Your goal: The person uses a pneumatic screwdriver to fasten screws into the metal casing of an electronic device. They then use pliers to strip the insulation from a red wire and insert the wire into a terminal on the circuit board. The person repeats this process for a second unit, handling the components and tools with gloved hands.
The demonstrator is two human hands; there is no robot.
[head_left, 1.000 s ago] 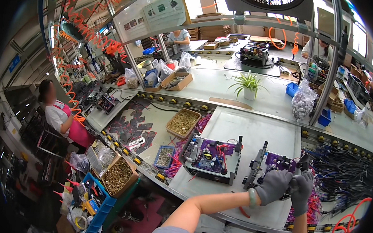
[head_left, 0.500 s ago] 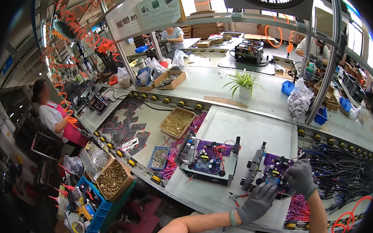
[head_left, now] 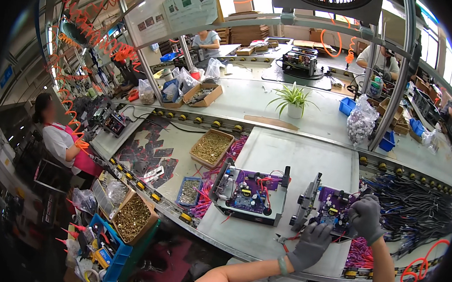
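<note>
Both my hands wear grey gloves and are at a unit with a purple circuit board (head_left: 331, 205), whose dark front panel (head_left: 307, 201) stands on its left side. My left hand (head_left: 311, 246) rests at the board's near edge, fingers stretched out and close together. My right hand (head_left: 367, 218) is closed at the board's right edge; whatever its curled fingers hold is hidden. Beside my left hand lies a red-handled hand tool (head_left: 283, 239), perhaps pliers, partly covered by that hand. A second unit with a purple board (head_left: 251, 193) in a metal chassis sits to the left.
Dark cables (head_left: 411, 209) pile up at right, pink-purple wires (head_left: 360, 254) near my right wrist. Left are a screw box (head_left: 212, 147) and a blue tray (head_left: 189, 191). A potted plant (head_left: 294, 110) stands beyond. An orange coiled hose (head_left: 408, 275) hangs lower right. A co-worker (head_left: 60, 137) is far left.
My right hand has shifted very slightly at the board's right edge. My left hand stays at the near edge. The whole view has moved a little.
</note>
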